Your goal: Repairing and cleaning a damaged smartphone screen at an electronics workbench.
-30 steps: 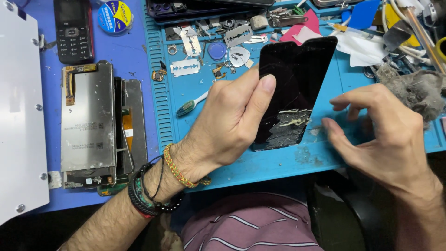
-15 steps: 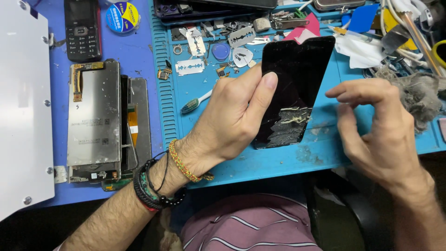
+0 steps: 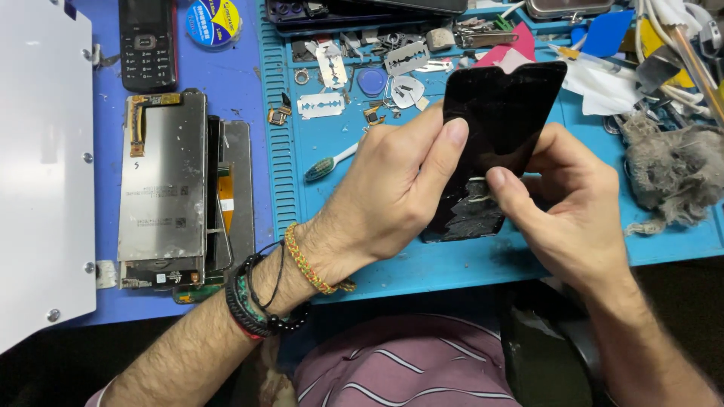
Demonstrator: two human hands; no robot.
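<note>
Repair bench, seen from above. The left hand [image 3: 385, 196] gripped a black phone screen [image 3: 501, 113] by its left edge, thumb laid along the glass, holding it tilted just above the teal mat [image 3: 339, 249]. The right hand [image 3: 566, 218] pinched at the cracked lower end of the screen, where pale flakes of residue showed, thumb and forefinger closed on that end.

Judged from this view, the step was best done with the screen braced firmly by the left hand, the right fingers working in short pulls along the broken edge, away from the sharp splinters, so that the glass was not flexed further.

Count of items shown: one black phone screen in hand; one keypad phone [image 3: 147, 41] at the upper left; one stack of metal-backed display panels [image 3: 162, 185] on the blue mat; at least three razor blades [image 3: 320, 105] among small parts; one toothbrush [image 3: 328, 164]; one grey wad of lint [image 3: 671, 166]; one white panel [image 3: 41, 173].
</note>
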